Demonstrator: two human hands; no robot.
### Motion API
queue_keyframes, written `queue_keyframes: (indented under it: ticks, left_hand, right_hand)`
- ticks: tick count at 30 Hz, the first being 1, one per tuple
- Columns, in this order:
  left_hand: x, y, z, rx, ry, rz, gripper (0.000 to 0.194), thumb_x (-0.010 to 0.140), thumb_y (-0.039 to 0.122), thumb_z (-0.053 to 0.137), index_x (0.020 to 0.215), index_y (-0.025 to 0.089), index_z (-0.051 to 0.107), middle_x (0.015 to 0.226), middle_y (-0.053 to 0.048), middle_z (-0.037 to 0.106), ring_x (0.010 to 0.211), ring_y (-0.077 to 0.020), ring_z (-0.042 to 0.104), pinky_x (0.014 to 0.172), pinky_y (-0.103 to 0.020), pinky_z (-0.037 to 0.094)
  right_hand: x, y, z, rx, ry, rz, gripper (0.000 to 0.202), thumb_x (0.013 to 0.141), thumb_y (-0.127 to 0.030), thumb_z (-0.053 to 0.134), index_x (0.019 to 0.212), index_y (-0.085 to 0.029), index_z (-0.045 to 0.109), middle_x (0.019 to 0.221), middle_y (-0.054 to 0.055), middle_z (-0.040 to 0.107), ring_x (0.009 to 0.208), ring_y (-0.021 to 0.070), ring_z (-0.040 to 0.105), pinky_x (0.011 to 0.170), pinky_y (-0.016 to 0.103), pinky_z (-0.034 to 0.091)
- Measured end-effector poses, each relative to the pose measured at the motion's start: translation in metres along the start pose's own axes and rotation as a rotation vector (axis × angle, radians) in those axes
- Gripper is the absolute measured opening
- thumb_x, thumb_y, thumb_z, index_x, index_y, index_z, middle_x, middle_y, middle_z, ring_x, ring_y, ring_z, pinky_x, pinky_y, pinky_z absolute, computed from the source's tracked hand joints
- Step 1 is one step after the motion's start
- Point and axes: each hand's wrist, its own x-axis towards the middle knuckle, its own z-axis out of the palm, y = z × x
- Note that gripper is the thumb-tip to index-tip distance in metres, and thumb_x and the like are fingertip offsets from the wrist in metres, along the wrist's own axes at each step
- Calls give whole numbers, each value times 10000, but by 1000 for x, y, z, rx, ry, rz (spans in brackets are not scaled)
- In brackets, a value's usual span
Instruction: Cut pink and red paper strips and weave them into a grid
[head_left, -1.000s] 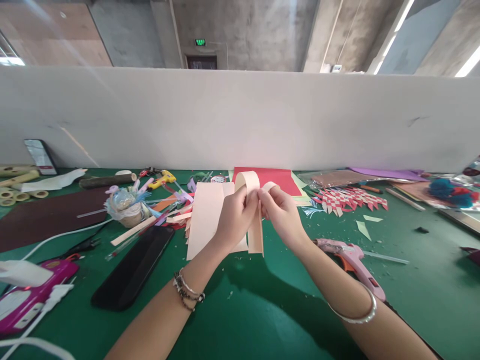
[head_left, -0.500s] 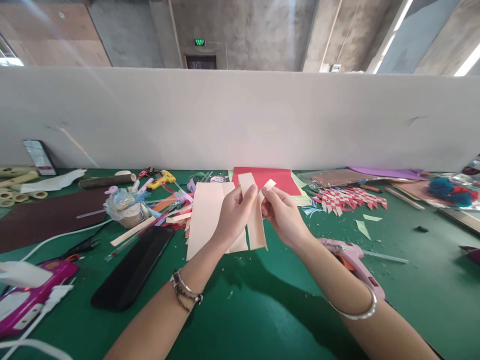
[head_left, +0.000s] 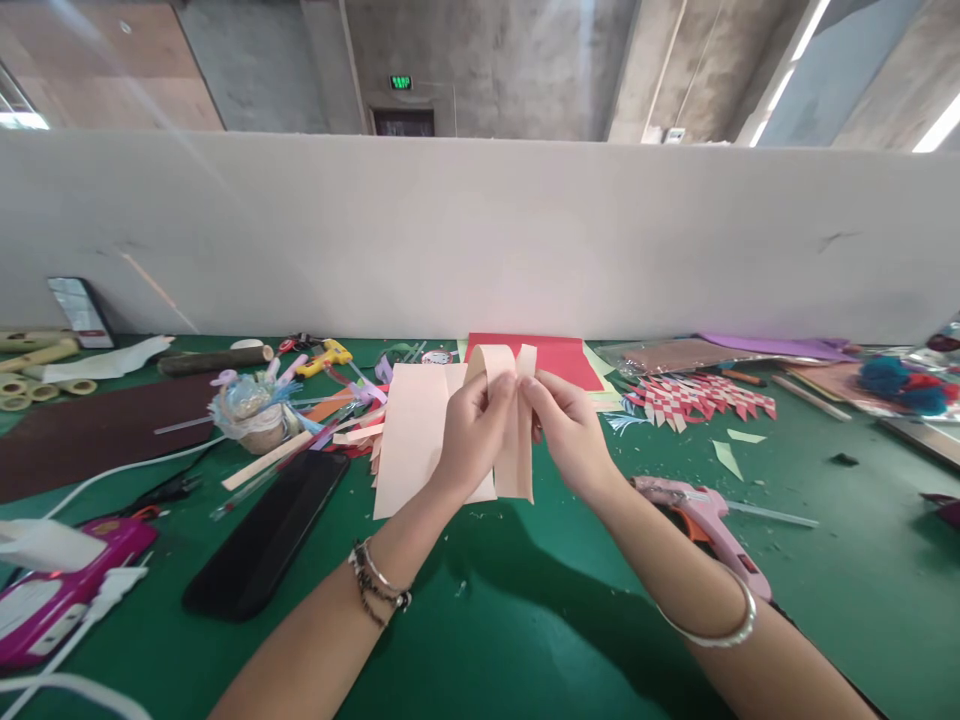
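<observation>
A strip of cream paper [head_left: 514, 460] hangs upright between my two hands, its top end curling over to the left. My left hand [head_left: 478, 425] pinches its left side between thumb and fingers. On the right edge, my right hand [head_left: 566, 425] grips the same paper with thumb and forefinger near the top; its other fingers are partly hidden behind. Behind my left hand a larger cream paper sheet [head_left: 411, 430] with a crease lies on the table. Beyond the hands is a red paper sheet [head_left: 564, 358], partly covered.
A black phone [head_left: 262, 540] and a magenta power strip [head_left: 67, 600] lie left on the green table [head_left: 465, 650]. A pink glue gun [head_left: 716, 525] sits under my right forearm. Woven red-and-white paper [head_left: 701, 400] lies back right. A pale partition [head_left: 480, 235] borders the far edge.
The paper's top has bent into a curl at the left, and its right flap has straightened upward. My right hand has turned slightly, its thumb now closer to my left thumb.
</observation>
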Motion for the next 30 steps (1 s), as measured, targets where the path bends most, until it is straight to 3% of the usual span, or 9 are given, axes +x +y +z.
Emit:
queue_keyframes:
  ticks: [4,8,11,16,19,24,30]
  left_hand:
    - [-1,2,3,-83,36,-72,373,859,386,401,564,186,292,528,46,266,484,-86,292,448,-208,271]
    - [0,1,0,36,-40,-20,371,835,401,445,562,182,323,527,45,280,486,-86,292,441,-216,243]
    - [1,-1,-3,132,-77,16,345,838,374,445,569,181,347,508,48,300,468,-85,297,426,-222,217]
    - [0,-2,-3,212,-20,65,372,846,343,431,547,183,278,479,56,251,444,-79,261,415,-229,181]
    - [-1,0,-2,123,-23,12,372,847,377,430,560,183,294,503,52,256,463,-81,270,424,-222,204]
    - [-1,5,1,-77,-23,-129,377,839,431,421,573,185,314,533,45,274,482,-84,289,440,-208,261]
    - [-1,3,-1,175,-59,4,368,838,395,433,558,187,317,483,52,292,435,-78,290,406,-220,213]
  right_hand:
    - [-3,5,5,165,73,36,304,830,-322,434,566,-190,360,479,-66,322,431,64,302,423,202,253]
    - [-3,6,6,220,127,101,325,823,-369,445,575,-196,326,503,-65,297,437,67,277,417,202,242]
    - [-1,2,3,115,117,82,359,822,-415,438,561,-198,323,515,-57,289,455,75,282,421,209,256]
    - [-1,-2,1,-126,81,-24,327,822,-359,449,561,-198,339,555,-47,292,491,84,291,436,219,255]
    - [-3,-2,2,-133,72,-1,321,846,-331,401,562,-198,334,520,-53,290,463,79,287,428,219,243]
    - [-4,0,4,66,109,57,348,850,-358,395,555,-196,308,489,-60,306,437,69,288,421,207,255]
    - [-2,0,3,53,128,44,351,851,-409,396,577,-200,327,507,-62,294,449,73,286,424,212,256]
